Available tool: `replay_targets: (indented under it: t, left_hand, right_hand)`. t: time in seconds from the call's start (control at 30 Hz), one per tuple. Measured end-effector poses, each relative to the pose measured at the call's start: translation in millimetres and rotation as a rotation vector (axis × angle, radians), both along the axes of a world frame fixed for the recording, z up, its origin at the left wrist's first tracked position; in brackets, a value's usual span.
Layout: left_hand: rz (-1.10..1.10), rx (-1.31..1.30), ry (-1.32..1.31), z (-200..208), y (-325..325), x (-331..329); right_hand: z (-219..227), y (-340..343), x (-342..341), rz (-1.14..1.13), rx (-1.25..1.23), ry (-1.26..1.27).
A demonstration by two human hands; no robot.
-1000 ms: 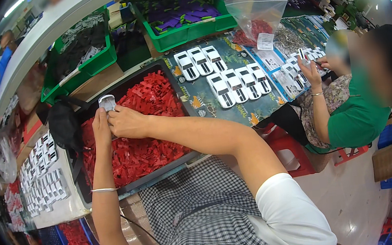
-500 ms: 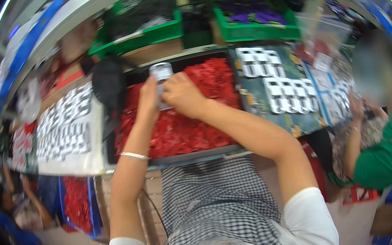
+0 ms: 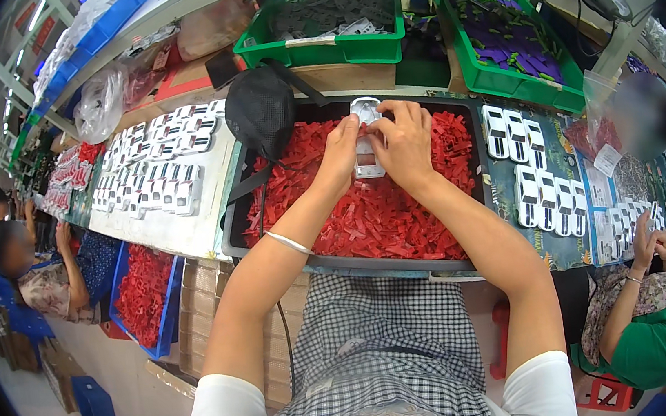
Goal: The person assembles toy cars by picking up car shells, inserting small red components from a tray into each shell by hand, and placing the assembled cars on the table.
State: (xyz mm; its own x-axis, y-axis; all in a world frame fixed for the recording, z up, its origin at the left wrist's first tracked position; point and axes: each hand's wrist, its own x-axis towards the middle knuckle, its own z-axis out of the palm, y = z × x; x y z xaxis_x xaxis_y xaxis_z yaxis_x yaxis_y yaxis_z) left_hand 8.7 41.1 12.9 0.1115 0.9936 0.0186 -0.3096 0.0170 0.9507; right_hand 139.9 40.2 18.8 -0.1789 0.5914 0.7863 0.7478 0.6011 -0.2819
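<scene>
Over a black tray (image 3: 478,183) full of small red plastic pieces (image 3: 360,225), both my hands hold one white plastic shell (image 3: 371,169) that looks like a toy car body. My left hand (image 3: 336,158) is closed on its left side, the thumb lying along it. Bent over the right side is my right hand (image 3: 406,146), its fingertips at the middle of the shell. A bit of red shows between the fingertips, but whether they pinch a red piece is partly hidden.
Rows of white shells stand on a board (image 3: 196,232) at left and on the right mat (image 3: 507,221). A black bag (image 3: 261,113) overlaps the tray's far-left corner. Green bins (image 3: 319,49) line the back. Co-workers sit on both sides, one in a green top (image 3: 660,335).
The whole scene has shifted right in the picture as my head turned. Both hands remain at the white shell; my right hand's fingers now reach further over it.
</scene>
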Motion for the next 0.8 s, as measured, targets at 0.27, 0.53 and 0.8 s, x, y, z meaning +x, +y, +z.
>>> replay_targets:
  t: [0.27, 0.53, 0.8]
  left_hand:
    - [0.052, 0.032, -0.013, -11, 4, -2]
    - [-0.042, 0.043, -0.004, -7, 2, 3]
    - [0.037, 0.134, 0.080, -10, 4, -1]
  right_hand:
    - [-2, -3, -5, 0.011, -0.007, 0.011]
    - [-1, 0, -1, -0.035, -0.036, 0.048]
    - [7, 0, -2, 0.167, -0.373, 0.416]
